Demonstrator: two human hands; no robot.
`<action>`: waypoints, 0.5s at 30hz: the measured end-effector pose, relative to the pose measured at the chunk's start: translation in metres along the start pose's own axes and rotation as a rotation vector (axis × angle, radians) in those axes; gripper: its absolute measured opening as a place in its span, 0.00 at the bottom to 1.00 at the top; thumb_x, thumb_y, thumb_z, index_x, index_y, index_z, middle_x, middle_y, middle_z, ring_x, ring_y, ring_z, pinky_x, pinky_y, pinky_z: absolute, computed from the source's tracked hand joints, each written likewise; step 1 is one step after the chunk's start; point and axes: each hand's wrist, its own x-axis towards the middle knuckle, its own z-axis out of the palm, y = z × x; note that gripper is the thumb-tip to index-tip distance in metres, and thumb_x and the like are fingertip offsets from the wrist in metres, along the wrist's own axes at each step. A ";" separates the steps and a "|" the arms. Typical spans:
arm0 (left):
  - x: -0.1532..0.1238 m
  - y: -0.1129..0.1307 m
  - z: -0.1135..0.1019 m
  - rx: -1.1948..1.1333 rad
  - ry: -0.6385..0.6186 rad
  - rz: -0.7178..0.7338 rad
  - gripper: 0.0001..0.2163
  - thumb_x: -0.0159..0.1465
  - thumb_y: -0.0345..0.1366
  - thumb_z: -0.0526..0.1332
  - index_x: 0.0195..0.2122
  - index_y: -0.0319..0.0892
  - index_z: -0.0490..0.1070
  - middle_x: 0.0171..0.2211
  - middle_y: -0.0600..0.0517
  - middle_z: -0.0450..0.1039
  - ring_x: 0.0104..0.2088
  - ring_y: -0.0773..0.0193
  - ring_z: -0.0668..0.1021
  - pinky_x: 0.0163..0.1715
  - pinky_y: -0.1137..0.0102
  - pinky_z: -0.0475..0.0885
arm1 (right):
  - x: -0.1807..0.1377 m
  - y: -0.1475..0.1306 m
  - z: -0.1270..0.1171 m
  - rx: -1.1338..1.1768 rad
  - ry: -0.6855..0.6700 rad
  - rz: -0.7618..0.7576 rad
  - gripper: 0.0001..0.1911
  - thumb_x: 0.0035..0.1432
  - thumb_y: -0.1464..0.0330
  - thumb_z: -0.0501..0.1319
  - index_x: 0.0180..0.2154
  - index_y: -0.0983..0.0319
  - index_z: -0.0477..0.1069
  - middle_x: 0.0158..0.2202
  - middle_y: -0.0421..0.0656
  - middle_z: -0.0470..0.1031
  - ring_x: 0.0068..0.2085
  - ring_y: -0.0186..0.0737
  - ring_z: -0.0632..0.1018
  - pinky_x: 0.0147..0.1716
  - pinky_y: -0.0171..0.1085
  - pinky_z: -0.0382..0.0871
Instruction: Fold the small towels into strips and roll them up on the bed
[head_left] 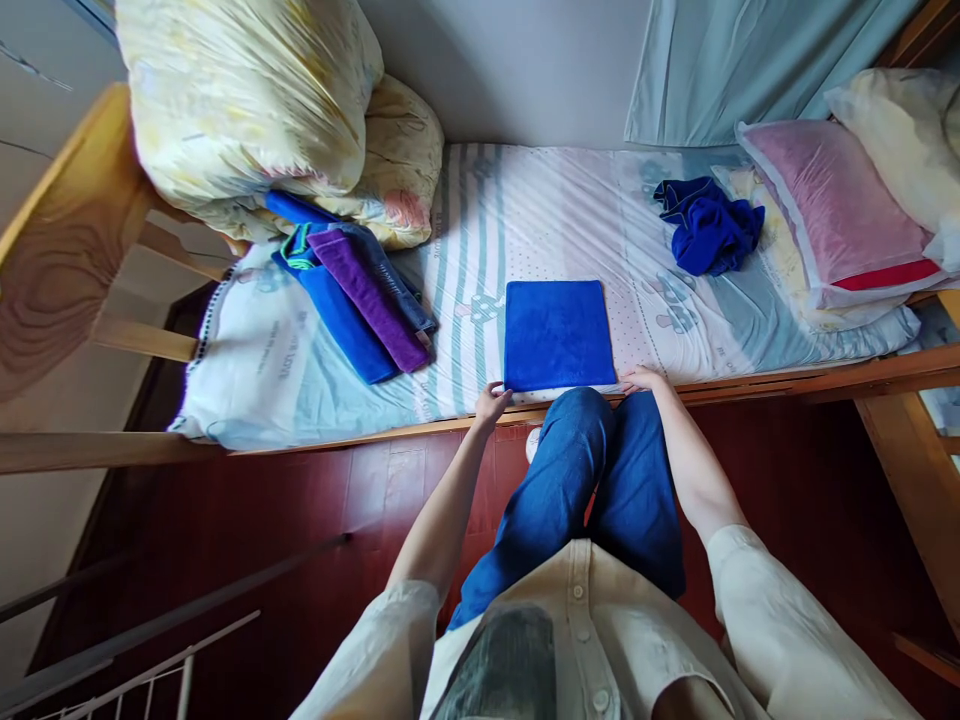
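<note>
A folded blue towel [556, 334] lies flat and square on the striped bed sheet [525, 215], near the bed's front edge. My left hand [491, 403] pinches its near left corner. At the near right corner, my right hand [643, 379] grips the towel's edge with curled fingers. A crumpled dark blue cloth [706, 231] lies farther right on the sheet, out of reach of either hand.
A stack of folded blue and purple towels [360, 295] lies to the left, beside a bundled yellow quilt [262, 110]. A pink pillow [840, 205] sits at the right. The wooden bed rail [787, 385] runs along the front above a dark red floor [300, 520].
</note>
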 end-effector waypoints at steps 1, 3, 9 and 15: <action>0.002 0.001 0.001 0.001 0.006 -0.012 0.17 0.58 0.36 0.69 0.49 0.42 0.77 0.32 0.49 0.83 0.35 0.58 0.84 0.40 0.68 0.77 | 0.002 0.000 -0.001 0.026 -0.029 0.006 0.16 0.60 0.57 0.73 0.37 0.61 0.75 0.31 0.47 0.84 0.36 0.46 0.85 0.38 0.38 0.78; 0.006 0.001 0.003 0.001 0.018 -0.031 0.14 0.59 0.37 0.69 0.47 0.42 0.77 0.31 0.50 0.82 0.33 0.58 0.84 0.39 0.68 0.77 | 0.004 0.000 -0.003 0.078 -0.074 0.010 0.15 0.60 0.58 0.73 0.33 0.60 0.73 0.29 0.46 0.83 0.34 0.44 0.84 0.37 0.37 0.78; 0.016 0.001 0.004 -0.009 0.054 -0.039 0.13 0.60 0.36 0.67 0.47 0.43 0.77 0.30 0.50 0.82 0.33 0.58 0.84 0.40 0.68 0.77 | 0.011 -0.004 0.001 0.217 -0.126 -0.017 0.19 0.58 0.62 0.76 0.31 0.58 0.65 0.28 0.45 0.82 0.32 0.40 0.84 0.35 0.34 0.79; 0.015 0.001 0.002 -0.074 0.096 0.055 0.13 0.60 0.35 0.67 0.46 0.42 0.77 0.36 0.49 0.83 0.34 0.59 0.86 0.43 0.67 0.79 | 0.020 -0.005 0.003 0.263 -0.091 -0.048 0.22 0.51 0.62 0.80 0.35 0.58 0.68 0.24 0.37 0.77 0.26 0.35 0.79 0.29 0.31 0.76</action>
